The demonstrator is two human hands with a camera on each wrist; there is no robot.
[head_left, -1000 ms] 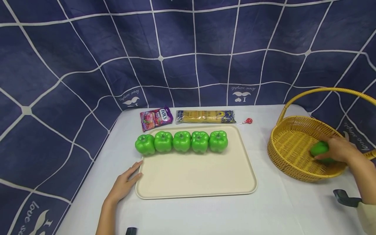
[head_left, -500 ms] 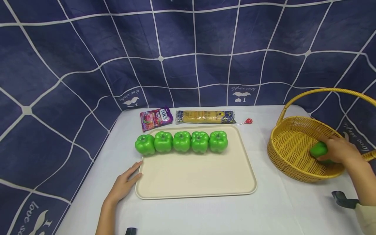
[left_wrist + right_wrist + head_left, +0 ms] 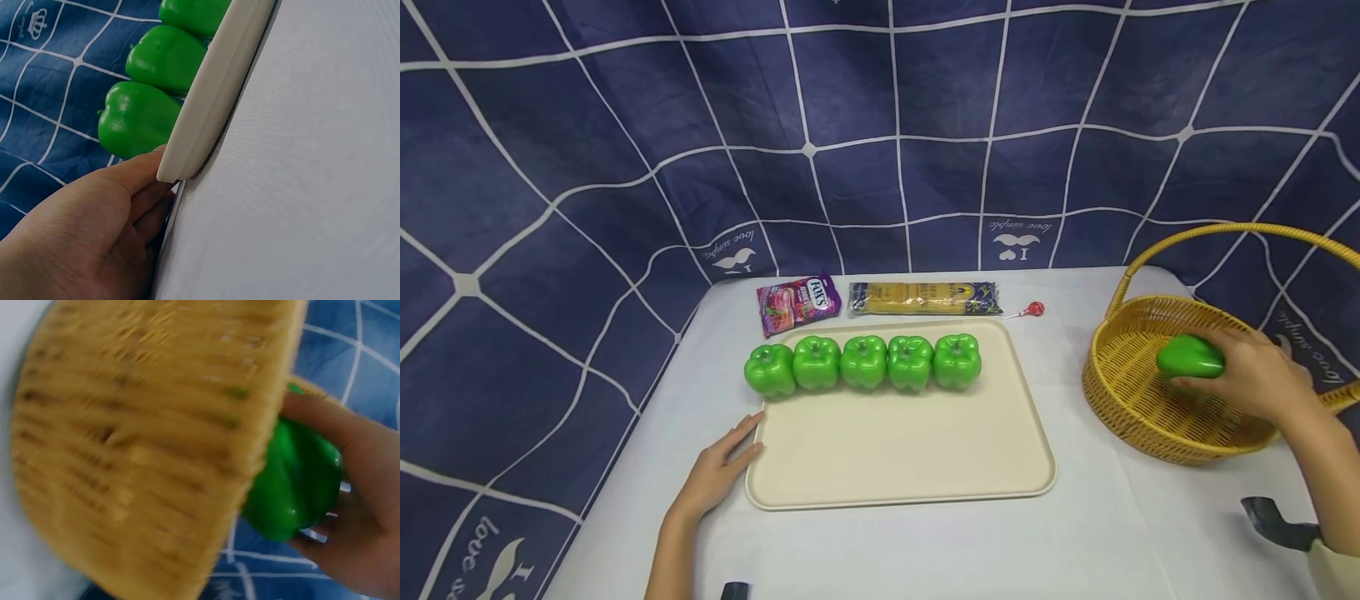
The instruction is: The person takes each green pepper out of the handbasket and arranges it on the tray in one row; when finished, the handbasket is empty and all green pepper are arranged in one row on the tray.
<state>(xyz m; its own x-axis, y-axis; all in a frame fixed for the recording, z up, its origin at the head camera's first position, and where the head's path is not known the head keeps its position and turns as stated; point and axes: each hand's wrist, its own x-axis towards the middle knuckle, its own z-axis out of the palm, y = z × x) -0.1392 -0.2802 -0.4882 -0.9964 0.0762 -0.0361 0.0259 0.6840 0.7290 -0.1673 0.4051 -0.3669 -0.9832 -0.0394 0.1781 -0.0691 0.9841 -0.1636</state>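
My right hand [image 3: 1262, 375] grips a green bell pepper [image 3: 1189, 357] inside the yellow wicker basket [image 3: 1112, 392] on the right. The right wrist view has the fingers wrapped around this pepper [image 3: 294, 481], partly behind the basket wall [image 3: 125, 444]. My left hand [image 3: 718, 467] lies at the left edge of the cream tray [image 3: 895, 458], fingers extended and fingertips touching its rim. In the left wrist view, the left hand's thumb [image 3: 134, 172] meets the tray's corner. A row of several green bell peppers [image 3: 865, 361] spans the tray's far side, the leftmost overlapping the rim.
Behind the tray lie a purple candy bag [image 3: 799, 303], a pack of spaghetti [image 3: 925, 298] and a red lollipop [image 3: 1034, 308]. The basket's tall handle [image 3: 1240, 227] arches over its opening. A white cloth [image 3: 925, 550] covers the table, and blue checked fabric [image 3: 850, 100] hangs behind.
My right hand has raised the bell pepper off the basket's bottom and shifted it leftward, toward the basket's middle. The left hand and tray stay where they were.
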